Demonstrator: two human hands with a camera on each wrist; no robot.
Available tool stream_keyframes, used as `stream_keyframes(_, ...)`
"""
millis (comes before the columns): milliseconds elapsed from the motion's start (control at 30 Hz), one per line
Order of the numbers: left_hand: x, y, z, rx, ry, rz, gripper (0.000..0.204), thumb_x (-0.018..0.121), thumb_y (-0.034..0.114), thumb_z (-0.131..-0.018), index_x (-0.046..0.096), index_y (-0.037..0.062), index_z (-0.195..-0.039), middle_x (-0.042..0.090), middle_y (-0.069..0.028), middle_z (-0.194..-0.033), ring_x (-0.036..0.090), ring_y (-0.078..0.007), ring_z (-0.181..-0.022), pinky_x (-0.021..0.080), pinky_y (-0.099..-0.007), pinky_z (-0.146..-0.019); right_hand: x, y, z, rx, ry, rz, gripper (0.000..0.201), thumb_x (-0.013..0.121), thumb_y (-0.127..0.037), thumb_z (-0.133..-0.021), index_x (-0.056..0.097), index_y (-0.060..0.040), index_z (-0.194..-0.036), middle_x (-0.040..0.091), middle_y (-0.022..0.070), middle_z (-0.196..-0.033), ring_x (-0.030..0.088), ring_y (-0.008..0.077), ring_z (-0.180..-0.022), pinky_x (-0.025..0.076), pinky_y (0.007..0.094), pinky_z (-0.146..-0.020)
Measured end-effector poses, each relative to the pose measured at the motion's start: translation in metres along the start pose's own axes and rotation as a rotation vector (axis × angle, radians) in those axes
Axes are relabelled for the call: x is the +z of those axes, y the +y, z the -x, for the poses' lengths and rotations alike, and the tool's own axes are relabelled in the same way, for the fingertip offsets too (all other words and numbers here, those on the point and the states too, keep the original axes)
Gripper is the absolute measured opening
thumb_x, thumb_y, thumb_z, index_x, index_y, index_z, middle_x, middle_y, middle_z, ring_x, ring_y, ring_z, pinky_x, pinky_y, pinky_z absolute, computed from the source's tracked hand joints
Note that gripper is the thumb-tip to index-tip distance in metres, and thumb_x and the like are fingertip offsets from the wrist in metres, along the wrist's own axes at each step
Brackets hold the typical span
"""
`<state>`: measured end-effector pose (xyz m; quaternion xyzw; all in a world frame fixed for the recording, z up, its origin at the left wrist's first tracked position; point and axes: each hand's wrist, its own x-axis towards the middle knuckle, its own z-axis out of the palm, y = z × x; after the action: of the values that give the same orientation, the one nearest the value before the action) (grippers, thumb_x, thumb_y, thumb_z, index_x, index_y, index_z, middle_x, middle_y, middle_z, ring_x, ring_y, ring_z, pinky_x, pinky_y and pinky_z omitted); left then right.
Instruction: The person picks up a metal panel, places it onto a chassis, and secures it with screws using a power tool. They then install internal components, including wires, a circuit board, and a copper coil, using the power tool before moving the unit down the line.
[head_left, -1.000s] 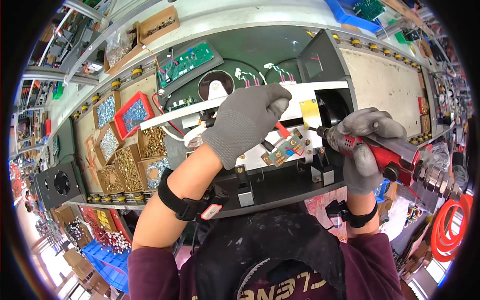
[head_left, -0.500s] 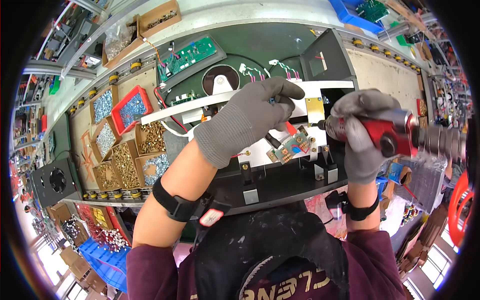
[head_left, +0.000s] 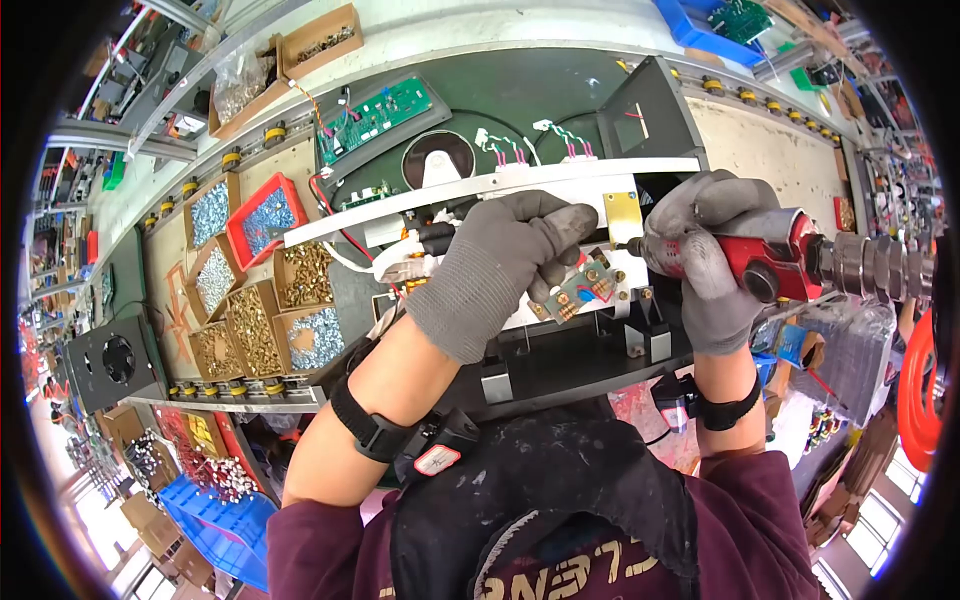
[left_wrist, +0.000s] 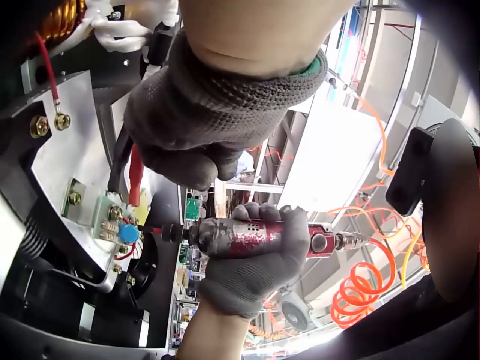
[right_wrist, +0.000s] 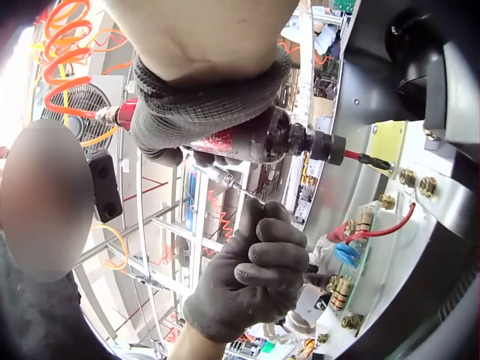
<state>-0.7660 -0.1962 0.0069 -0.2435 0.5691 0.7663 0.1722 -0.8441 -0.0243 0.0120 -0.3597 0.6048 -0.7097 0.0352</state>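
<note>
Gripping a red driver (head_left: pixel 775 262), right hand (head_left: pixel 705 270) held its bit at the board (head_left: pixel 583 290) | left hand (head_left: pixel 495 270) curled round cables (head_left: pixel 440 237) on the white panel (head_left: pixel 520 310), just beside.

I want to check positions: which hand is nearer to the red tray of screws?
Left. The left hand is over the white panel, closer to the red tray; the right hand grips the red driver farther away.
</note>
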Motion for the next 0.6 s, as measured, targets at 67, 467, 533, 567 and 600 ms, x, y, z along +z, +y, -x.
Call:
stream_keyframes(67, 0.001, -0.01, -0.004, 0.051, 0.028, 0.079, 0.026, 0.057, 0.023, -0.091, 0.059, -0.0027, -0.096, 0.055, -0.0033, -0.068, 0.051, -0.0063, -0.056, 0.039, -0.0175, -0.048, -0.002, -0.001, 0.002, -0.004, -0.009, -0.017, 0.022, 0.059, 0.009, -0.076, 0.049, -0.0007, -0.094, 0.058, 0.0089, -0.081, 0.059, 0.0148, -0.073, 0.049, 0.0269, -0.067)
stream_keyframes(467, 0.005, -0.031, -0.003, -0.011, -0.099, 0.493, 0.033, 0.058, 0.031, -0.09, 0.054, -0.0014, -0.092, 0.047, -0.0023, -0.071, 0.041, -0.0065, -0.059, 0.032, -0.018, -0.046, -0.006, -0.038, -0.004, -0.257, 0.055, -0.118, 0.04, 0.061, -0.02, -0.077, 0.049, -0.0062, -0.113, 0.052, 0.0091, -0.083, 0.052, 0.0253, -0.079, 0.047, 0.039, -0.067)
stream_keyframes(533, 0.011, -0.027, -0.003, -0.055, -0.066, 0.469, 0.035, 0.058, 0.035, -0.089, 0.053, -0.0001, -0.09, 0.045, -0.0015, -0.068, 0.038, -0.0063, -0.055, 0.03, -0.0183, -0.044, 0.004, -0.063, -0.004, -0.079, 0.033, -0.306, 0.038, 0.058, -0.023, -0.081, 0.049, -0.0073, -0.115, 0.042, 0.005, -0.079, 0.044, 0.0213, -0.072, 0.042, 0.0355, -0.061)
stream_keyframes(567, 0.016, -0.023, -0.003, -0.089, -0.035, 0.452, 0.038, 0.058, 0.039, -0.088, 0.052, 0.0013, -0.087, 0.043, -0.0006, -0.064, 0.035, -0.0061, -0.052, 0.027, -0.0185, -0.041, -0.001, -0.058, -0.007, -0.194, 0.01, -0.28, 0.038, 0.059, -0.023, -0.081, 0.049, -0.0075, -0.115, 0.041, 0.005, -0.078, 0.044, 0.0211, -0.072, 0.041, 0.0348, -0.061)
stream_keyframes(600, 0.021, -0.019, -0.004, -0.122, -0.003, 0.437, 0.041, 0.057, 0.043, -0.088, 0.05, 0.0026, -0.085, 0.041, 0.0003, -0.061, 0.032, -0.0059, -0.048, 0.025, -0.0188, -0.039, -0.006, -0.054, -0.01, -0.307, -0.014, -0.252, 0.039, 0.059, -0.024, -0.082, 0.049, -0.0076, -0.115, 0.041, 0.0051, -0.078, 0.043, 0.0208, -0.071, 0.04, 0.0341, -0.061)
